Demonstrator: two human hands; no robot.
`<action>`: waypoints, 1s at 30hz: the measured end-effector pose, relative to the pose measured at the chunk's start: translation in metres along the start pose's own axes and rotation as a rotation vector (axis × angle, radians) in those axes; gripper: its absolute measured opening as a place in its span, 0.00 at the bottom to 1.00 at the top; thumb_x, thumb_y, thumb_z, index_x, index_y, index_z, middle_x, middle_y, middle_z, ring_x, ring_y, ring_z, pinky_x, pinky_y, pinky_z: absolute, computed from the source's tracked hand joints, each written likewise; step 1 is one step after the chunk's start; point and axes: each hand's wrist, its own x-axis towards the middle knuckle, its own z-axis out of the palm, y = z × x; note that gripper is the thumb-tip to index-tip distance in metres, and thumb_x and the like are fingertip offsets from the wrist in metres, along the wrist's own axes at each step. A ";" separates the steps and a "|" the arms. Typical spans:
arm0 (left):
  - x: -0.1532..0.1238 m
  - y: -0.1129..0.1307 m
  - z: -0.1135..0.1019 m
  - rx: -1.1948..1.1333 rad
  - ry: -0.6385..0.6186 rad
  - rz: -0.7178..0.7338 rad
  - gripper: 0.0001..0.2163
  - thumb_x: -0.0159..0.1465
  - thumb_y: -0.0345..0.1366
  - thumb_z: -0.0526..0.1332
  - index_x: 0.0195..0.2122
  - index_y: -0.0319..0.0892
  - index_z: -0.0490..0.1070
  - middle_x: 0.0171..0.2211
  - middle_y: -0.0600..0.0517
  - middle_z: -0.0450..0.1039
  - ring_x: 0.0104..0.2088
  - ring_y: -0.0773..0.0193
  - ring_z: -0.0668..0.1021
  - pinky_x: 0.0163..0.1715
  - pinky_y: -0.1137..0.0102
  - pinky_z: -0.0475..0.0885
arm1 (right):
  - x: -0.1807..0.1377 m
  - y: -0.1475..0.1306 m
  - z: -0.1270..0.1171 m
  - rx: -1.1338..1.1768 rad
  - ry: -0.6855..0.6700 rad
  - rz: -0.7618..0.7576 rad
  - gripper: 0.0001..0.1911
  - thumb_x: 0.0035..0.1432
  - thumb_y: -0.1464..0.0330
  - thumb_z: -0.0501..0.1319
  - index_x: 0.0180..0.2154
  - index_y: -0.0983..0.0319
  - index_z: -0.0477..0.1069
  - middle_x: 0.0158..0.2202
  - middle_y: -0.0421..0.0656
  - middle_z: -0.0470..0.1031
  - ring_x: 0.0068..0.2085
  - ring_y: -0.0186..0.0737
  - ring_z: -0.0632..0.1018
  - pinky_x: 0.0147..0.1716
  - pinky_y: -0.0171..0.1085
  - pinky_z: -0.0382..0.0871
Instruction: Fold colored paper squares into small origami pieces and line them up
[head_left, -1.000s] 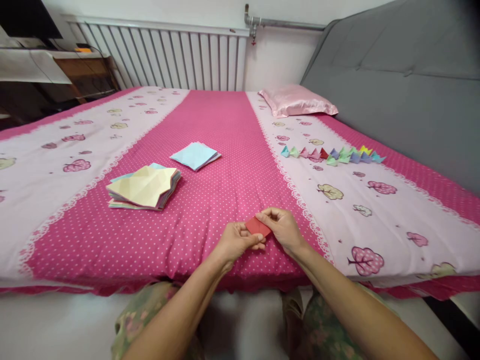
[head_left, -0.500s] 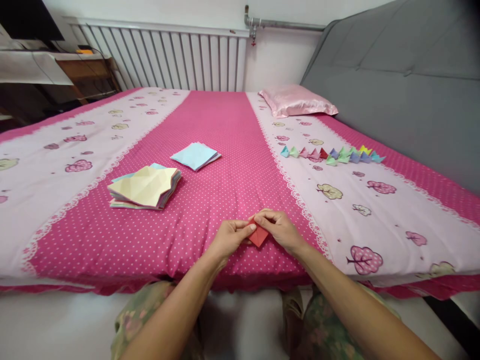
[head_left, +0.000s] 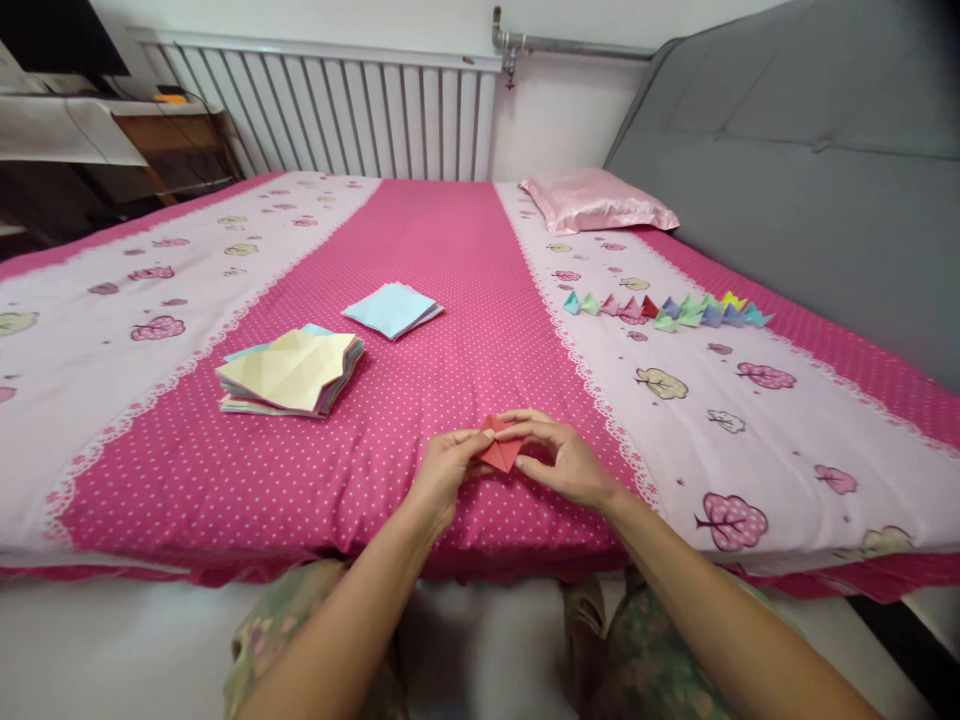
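1) On my head feed, I see the left hand (head_left: 444,470) pinching a folded red paper (head_left: 502,456), its thumb lying on the upper left part of the sheet
2) I have the right hand (head_left: 568,465) half curled, index fingertip on the paper beside the left thumb, its own thumb at the right corner; I cannot tell whether it grips
3) I find the red paper between both hands, diamond-shaped and creased, over the near part of the pink bedspread (head_left: 442,240); whether it touches the cloth I cannot tell
4) To the left of the hands I see a yellow-topped paper stack (head_left: 292,370), with a blue-topped paper stack (head_left: 391,309) just beyond it
5) Off to the right I see a row of small folded paper pieces (head_left: 688,314) in mixed colours, nearer me than the pink pillow (head_left: 596,198)
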 end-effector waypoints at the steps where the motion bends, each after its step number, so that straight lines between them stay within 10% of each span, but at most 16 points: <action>1: 0.000 0.000 0.000 0.005 -0.005 -0.002 0.08 0.51 0.35 0.64 0.27 0.34 0.76 0.25 0.47 0.76 0.24 0.67 0.76 0.29 0.73 0.70 | 0.000 0.000 0.000 -0.024 0.008 -0.009 0.21 0.47 0.79 0.57 0.42 0.56 0.73 0.49 0.45 0.67 0.52 0.41 0.69 0.51 0.42 0.63; 30: -0.004 -0.003 0.001 0.111 -0.211 0.037 0.14 0.50 0.40 0.66 0.35 0.36 0.77 0.27 0.47 0.77 0.27 0.69 0.75 0.33 0.73 0.68 | 0.001 0.000 0.007 0.006 0.260 0.076 0.07 0.50 0.64 0.63 0.31 0.59 0.77 0.38 0.46 0.74 0.40 0.41 0.75 0.40 0.41 0.68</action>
